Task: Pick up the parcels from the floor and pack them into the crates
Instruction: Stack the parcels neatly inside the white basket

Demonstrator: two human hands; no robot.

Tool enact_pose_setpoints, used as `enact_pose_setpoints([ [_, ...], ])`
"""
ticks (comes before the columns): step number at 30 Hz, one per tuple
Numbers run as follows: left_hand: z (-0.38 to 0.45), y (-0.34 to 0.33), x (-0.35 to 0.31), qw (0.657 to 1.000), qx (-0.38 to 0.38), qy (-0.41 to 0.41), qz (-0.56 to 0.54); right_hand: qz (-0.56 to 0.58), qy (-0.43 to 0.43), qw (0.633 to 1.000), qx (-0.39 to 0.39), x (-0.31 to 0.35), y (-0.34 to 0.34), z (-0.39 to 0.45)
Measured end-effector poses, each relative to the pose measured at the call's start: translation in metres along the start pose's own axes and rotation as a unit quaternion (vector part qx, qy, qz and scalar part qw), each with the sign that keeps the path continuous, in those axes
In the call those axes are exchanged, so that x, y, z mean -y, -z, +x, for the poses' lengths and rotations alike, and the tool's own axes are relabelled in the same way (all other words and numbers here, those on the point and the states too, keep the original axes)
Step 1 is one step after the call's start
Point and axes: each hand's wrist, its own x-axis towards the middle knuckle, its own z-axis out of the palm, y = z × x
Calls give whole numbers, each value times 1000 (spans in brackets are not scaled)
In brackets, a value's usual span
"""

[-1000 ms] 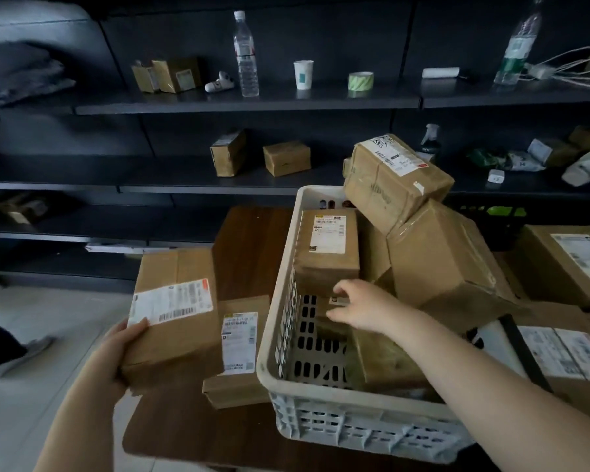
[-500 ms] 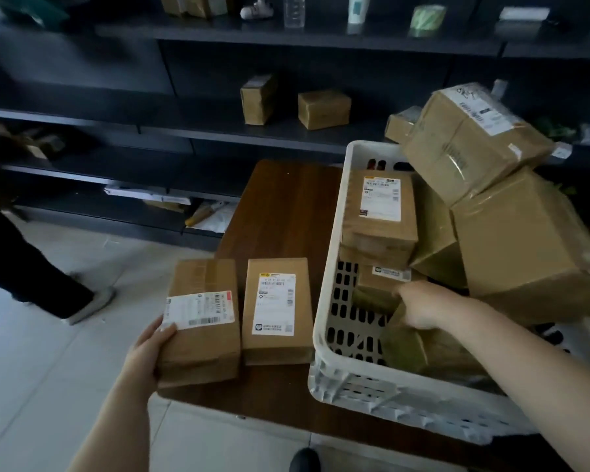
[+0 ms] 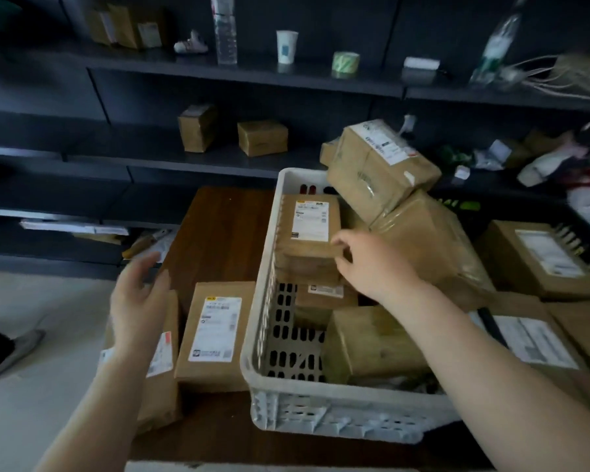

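Because the left hand (image 3: 135, 301) has released the parcel it held 0.5 s ago, that outer parcel (image 3: 160, 362) now rests on the wooden table (image 3: 218, 226), touching the labelled parcel (image 3: 215, 330) that lies just beside the white crate (image 3: 320, 417). The left hand is raised above the outer parcel with its fingers spread and relaxed, grasping nothing. Inside the crate, the right hand (image 3: 365, 264) has moved from the lower parcels up to the top parcel of the stack (image 3: 308, 229) against the left wall; its fingers curl onto the near edge of that parcel, apparently gripping or steadying it. At least 2 larger taped parcels (image 3: 382, 168) are piled at the far right of the crate, tilted above the rim. More labelled parcels (image 3: 538, 257) lie to the right of the crate. Dark shelving (image 3: 286, 76) behind carries bottles, a cup and tape. Judged from this layout, 2 parcels on the table are staged for packing, and the near-left floor of the crate remains free to receive them.
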Motion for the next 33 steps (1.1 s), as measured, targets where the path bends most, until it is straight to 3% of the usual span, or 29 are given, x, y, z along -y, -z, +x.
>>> enact_pose_setpoints([
  [3, -12, -46, -105, 985, 77, -121, -95, 51, -24, 981, -184, -19, 43, 0],
  [5, -29, -85, -150, 965, 207, -130, -97, 74, -96, 970, -211, -46, 59, -1],
  [7, -51, -124, -175, 934, 337, -87, -83, 56, -216, 966, -129, -78, 64, -4],
  [10, -83, -169, -184, 893, 446, 13, -53, 111, -367, 923, 27, -107, 54, -16],
  [13, -102, -188, -180, 848, 508, 143, -47, 229, -383, 894, 41, -110, 49, -27],
  [16, -108, -188, -173, 823, 517, 226, -66, 148, -345, 926, 23, -98, 55, -37],
  [18, -105, -186, -172, 803, 510, 269, -148, 36, -299, 954, -8, -78, 51, -50],
  [21, -91, -177, -174, 779, 444, 352, -270, -60, -137, 983, -109, -40, 40, -66],
  [23, -80, -166, -170, 783, 398, 375, -297, 60, -49, 990, -119, -30, 48, -65],
  [26, -70, -148, -158, 783, 375, 376, -324, 326, -3, 944, -56, -36, 67, -51],
  [30, -62, -134, -150, 815, 334, 322, -348, 362, -13, 931, -33, -38, 62, -38],
  [33, -59, -121, -152, 856, 338, 273, -279, 367, -15, 930, -4, -26, 50, -38],
])
